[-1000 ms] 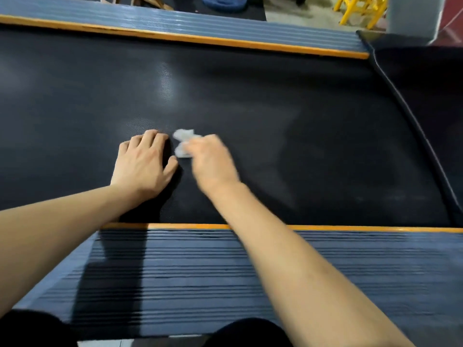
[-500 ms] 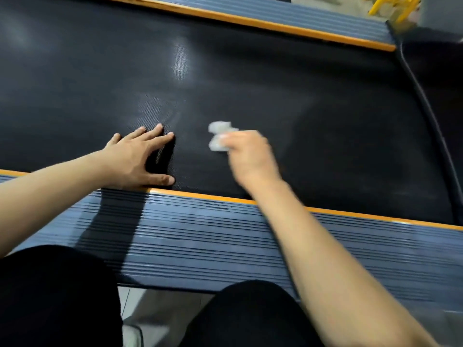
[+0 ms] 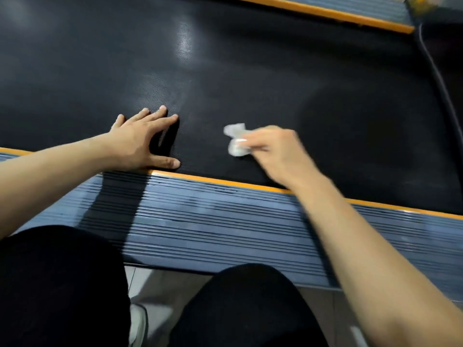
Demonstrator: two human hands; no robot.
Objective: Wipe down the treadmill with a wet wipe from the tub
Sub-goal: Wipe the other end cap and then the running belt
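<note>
The treadmill's black belt (image 3: 250, 78) fills the upper view. My right hand (image 3: 278, 154) holds a crumpled white wet wipe (image 3: 235, 140) against the belt, near its front edge; the hand is blurred with motion. My left hand (image 3: 142, 140) rests flat on the belt to the left of the wipe, fingers spread and straight, thumb along the orange trim. The wipe tub is out of view.
A ribbed blue-grey side rail (image 3: 225, 221) with an orange strip (image 3: 225, 182) runs along the belt's near edge. A matching far rail (image 3: 325, 8) crosses the top right. My dark-trousered knees (image 3: 62, 284) and a light shoe (image 3: 137, 324) are at the bottom, over grey floor.
My right hand has carried the wipe to the right along the belt and nearer the front edge. My left hand has slid back toward the orange trim. The view has tilted down.
</note>
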